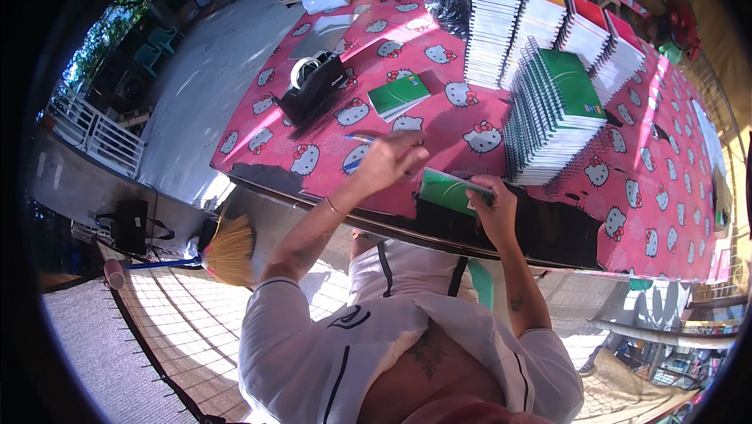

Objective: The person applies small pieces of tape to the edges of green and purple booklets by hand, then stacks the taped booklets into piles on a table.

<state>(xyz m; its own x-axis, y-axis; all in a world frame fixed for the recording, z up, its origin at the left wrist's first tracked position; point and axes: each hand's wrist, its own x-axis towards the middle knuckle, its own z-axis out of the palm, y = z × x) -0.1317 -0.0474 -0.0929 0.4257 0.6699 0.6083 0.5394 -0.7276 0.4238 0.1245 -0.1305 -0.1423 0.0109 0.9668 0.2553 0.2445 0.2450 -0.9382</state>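
Below, right hand (492, 206) pinching green spiral notebook (448, 191) at tabletop (627, 189) near edge, left hand (389, 159) curled, seemingly gripping blue pen (359, 140) at 10 o'clock, notebook stack (552, 115) at 1 o'clock.

Right hand (493, 209) holds green notebook (448, 191); left hand (392, 159) grips pens (359, 140).

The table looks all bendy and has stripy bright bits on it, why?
In the head view, the fisheye lens curves the table edge and blacks out the corners; hard sunlight leaves bright patches and dark shadows across the pink cloth, and the left hand looks slightly blurred.
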